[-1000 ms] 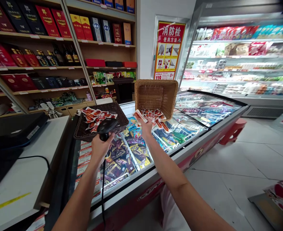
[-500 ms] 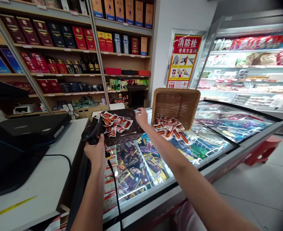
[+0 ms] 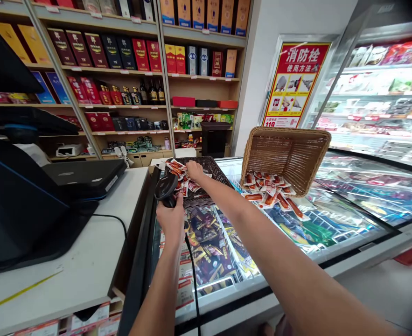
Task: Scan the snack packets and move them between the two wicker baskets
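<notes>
My left hand (image 3: pixel 171 217) is wrapped around the handle of a black barcode scanner (image 3: pixel 166 189), whose cord hangs down over the freezer. My right hand (image 3: pixel 194 171) reaches into the dark woven basket (image 3: pixel 221 173), among packaged sausages (image 3: pixel 176 169). Its fingers look curled down; what is in them is hidden. To the right, a tan wicker basket (image 3: pixel 284 151) lies tipped toward me, with more packaged sausages (image 3: pixel 270 193) in its mouth and spilling onto the freezer's glass lid.
Under both baskets is a glass-topped freezer (image 3: pixel 212 254) full of packaged goods. A white counter (image 3: pixel 97 252) with a black checkout machine (image 3: pixel 20 196) stands at left. Behind are shelves of boxes and bottles (image 3: pixel 132 95); a fire-hydrant poster (image 3: pixel 296 84) hangs on the wall.
My right hand has moved from the dark basket's right edge to the packets inside it. The view has turned left, so everything sits further right. My left hand still holds the scanner.
</notes>
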Tool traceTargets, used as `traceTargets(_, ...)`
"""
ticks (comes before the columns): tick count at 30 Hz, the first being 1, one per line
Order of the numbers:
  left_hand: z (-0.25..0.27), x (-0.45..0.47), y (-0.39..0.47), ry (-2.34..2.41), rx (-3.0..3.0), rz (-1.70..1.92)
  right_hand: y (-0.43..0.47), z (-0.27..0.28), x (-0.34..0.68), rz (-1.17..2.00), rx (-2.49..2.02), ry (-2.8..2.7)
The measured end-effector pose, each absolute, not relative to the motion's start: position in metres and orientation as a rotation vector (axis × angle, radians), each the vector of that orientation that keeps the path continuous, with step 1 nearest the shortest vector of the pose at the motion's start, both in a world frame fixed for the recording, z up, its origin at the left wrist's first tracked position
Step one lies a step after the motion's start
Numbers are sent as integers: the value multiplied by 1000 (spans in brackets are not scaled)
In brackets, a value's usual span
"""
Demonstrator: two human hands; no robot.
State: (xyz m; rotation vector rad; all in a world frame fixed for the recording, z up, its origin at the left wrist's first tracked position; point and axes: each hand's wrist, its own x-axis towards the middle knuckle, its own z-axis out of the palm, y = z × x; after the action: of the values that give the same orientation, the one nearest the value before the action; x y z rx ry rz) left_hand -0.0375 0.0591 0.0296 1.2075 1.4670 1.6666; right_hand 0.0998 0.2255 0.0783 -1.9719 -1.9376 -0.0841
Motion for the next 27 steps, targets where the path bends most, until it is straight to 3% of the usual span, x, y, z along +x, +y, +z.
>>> traceTargets(6,34,-27,55,1420,1148,1679,171,72,164,11,-1590,-1575)
traceTargets(14,49,-6,35,1135,1169,1479,40,14,250,-393,-1081,-1655)
traceTargets(19,53,-5,25,1030,1393,1246,28,-12,262,-372,-946,-1704)
traceTargets(27,67,-21,22,1144,1601,1069,21,-6,276,-268,-1008,-1713)
